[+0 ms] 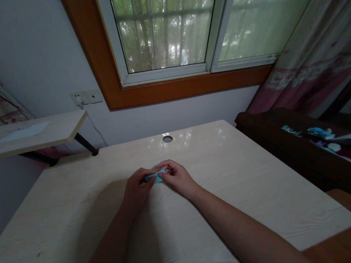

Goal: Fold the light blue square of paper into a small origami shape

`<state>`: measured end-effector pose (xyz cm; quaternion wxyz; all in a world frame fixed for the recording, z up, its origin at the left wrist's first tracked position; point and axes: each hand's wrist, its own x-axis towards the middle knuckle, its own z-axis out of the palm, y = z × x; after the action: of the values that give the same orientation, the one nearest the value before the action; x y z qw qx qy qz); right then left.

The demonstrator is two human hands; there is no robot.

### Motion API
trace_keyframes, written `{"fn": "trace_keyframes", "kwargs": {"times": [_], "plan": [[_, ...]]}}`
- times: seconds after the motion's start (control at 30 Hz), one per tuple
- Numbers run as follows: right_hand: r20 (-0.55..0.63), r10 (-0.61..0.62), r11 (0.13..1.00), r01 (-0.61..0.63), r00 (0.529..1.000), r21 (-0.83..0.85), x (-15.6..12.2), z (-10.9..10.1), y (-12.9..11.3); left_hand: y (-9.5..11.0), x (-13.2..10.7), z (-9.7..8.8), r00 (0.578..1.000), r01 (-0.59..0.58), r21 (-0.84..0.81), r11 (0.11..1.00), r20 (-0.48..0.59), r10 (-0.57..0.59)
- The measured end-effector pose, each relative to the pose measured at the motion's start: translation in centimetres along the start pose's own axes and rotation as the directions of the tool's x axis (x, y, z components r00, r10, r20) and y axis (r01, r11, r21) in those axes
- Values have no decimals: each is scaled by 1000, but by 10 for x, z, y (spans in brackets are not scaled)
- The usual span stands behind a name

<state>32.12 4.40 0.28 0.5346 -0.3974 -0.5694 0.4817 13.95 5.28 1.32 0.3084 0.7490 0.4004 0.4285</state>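
A small piece of light-blue folded paper (158, 178) is held between my two hands, over the middle of the pale wooden desk (213, 213). My left hand (137, 185) pinches its left end between thumb and fingers. At the right end, my right hand (178, 176) grips it the same way, thumb on the near face. The fingertips of both hands nearly meet and cover part of the paper, so its full shape is hidden.
A raised shelf (64, 132) on black legs stands at the desk's back left, with a white sheet (24, 132) on it. Near the back edge is a round cable hole (167, 139). Right of the desk sits a dark brown piece of furniture (261, 137) with assorted items.
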Motion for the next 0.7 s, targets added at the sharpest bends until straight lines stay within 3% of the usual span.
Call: {"fn": "trace_keyframes", "kwargs": {"times": [0.7], "plan": [[-19,-29,999,29,999,-25,0,-2,3,-1,0,0,1000,14,19,1000,-12,-14]]}}
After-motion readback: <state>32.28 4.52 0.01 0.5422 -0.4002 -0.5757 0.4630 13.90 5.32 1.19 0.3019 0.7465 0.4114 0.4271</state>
